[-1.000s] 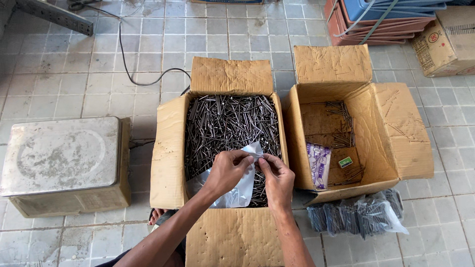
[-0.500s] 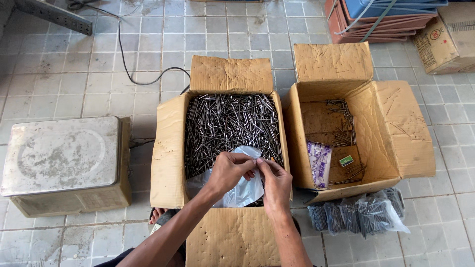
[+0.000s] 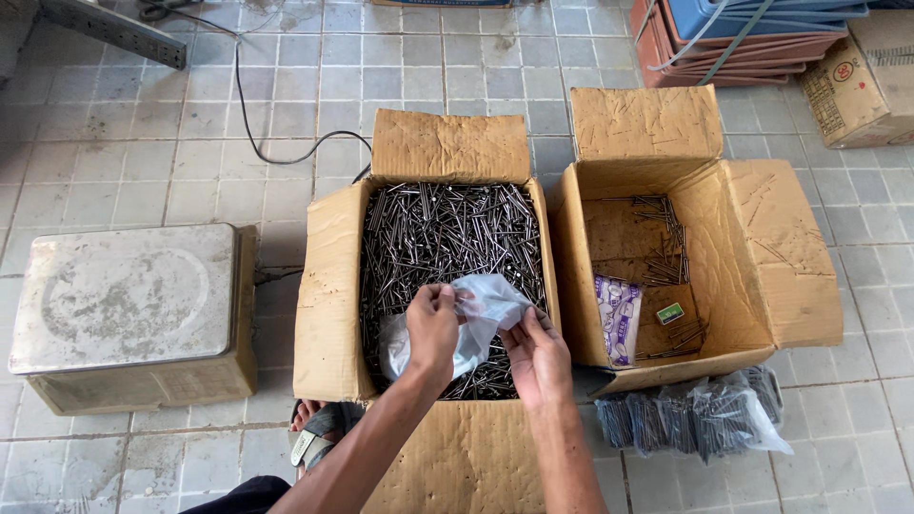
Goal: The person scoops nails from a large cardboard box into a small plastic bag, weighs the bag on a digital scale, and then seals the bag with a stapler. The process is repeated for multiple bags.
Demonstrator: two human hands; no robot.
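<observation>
Head view, looking straight down at a tiled floor (image 3: pixel 124 143). Left hand (image 3: pixel 433 324) pinches the upper edge of a clear plastic bag (image 3: pixel 481 309) between thumb and fingers, closed on the film. Right hand (image 3: pixel 535 354) grips the bag's lower right edge the same way, fingers clamped on the plastic. Bag is held between both hands, partly spread, directly above the near half of an open cardboard box (image 3: pixel 328 286) filled with loose steel nails (image 3: pixel 438 233); the bag's lower part sags onto the nail pile. Box flaps are folded outward, one far, one near, one to the left. Just beside it on the right sits a second open cardboard box (image 3: pixel 762 257), touching or nearly touching the first; it holds only a thin scatter of nails (image 3: pixel 666 243) along the bottom, a purple-and-white packet (image 3: pixel 619 319) against its left wall and a small green tag (image 3: pixel 670 313). In front of this second box, on the floor, lies a row of filled clear bags of nails (image 3: pixel 690 414). To the left, well apart from the hands, stands a metal platform scale (image 3: pixel 124 305). A black cable (image 3: pixel 252 124) runs across the tiles behind the first box. A sandalled foot (image 3: pixel 319 424) shows beneath the box's near left corner.
</observation>
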